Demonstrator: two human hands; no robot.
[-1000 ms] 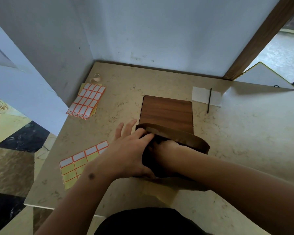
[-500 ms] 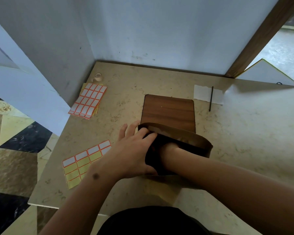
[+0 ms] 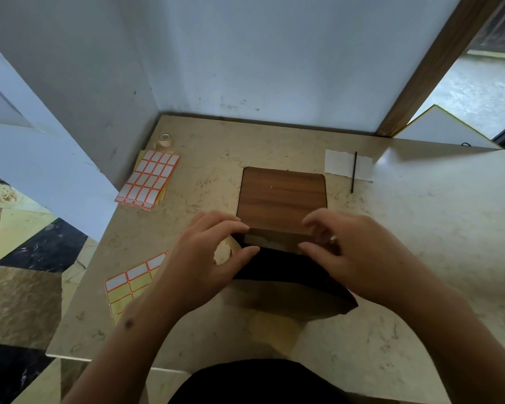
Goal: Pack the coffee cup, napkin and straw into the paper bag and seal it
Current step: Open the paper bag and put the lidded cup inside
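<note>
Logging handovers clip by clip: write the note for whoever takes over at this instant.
Left hand: pinches the left end of the paper bag at its top edge.
Right hand: pinches the right end of the same edge.
The bag stands at the near edge of the wooden board, its mouth drawn nearly flat. What is inside cannot be seen.
Napkin and straw lie on the table, beyond the board to the right.
Left: napkin and straw in, then seal. Label sheets lie to the left.
</note>
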